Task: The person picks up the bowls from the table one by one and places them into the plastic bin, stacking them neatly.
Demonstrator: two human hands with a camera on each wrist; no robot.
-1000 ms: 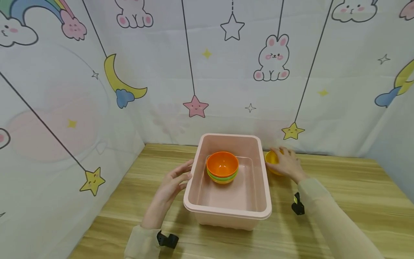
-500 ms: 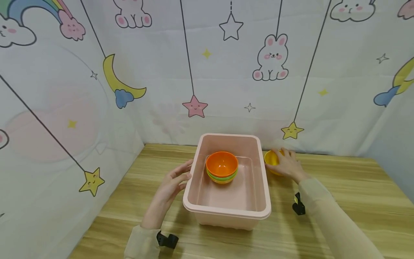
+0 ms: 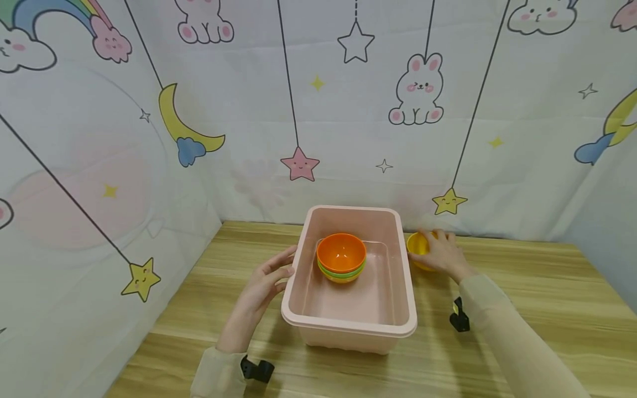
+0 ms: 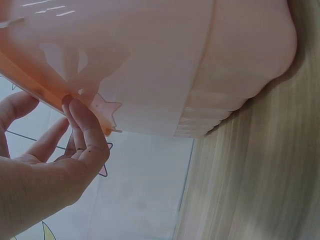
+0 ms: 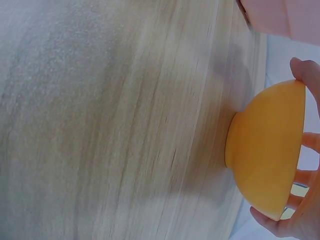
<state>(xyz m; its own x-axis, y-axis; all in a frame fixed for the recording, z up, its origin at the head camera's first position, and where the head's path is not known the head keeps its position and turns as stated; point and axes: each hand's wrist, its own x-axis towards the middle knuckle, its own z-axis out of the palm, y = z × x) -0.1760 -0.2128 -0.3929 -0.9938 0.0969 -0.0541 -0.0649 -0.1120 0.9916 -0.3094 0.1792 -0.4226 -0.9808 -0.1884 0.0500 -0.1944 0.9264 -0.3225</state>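
A yellow bowl stands upright on the table, just right of the pink bin. From above, my right hand grips this bowl by its rim. The right wrist view has the thumb at one side of the bowl and fingers across the opposite side. On the bin's left, my left hand touches the outer wall with loosely bent fingers, its fingertips just under the rim in the left wrist view. Inside the bin sits a nested stack of bowls, an orange bowl on top, with green and yellow ones beneath.
The wood-grain table runs back to a white cloth backdrop printed with stars, rabbits and clouds. More cloth rises along the left and right sides. The bin's high walls stand between the two hands.
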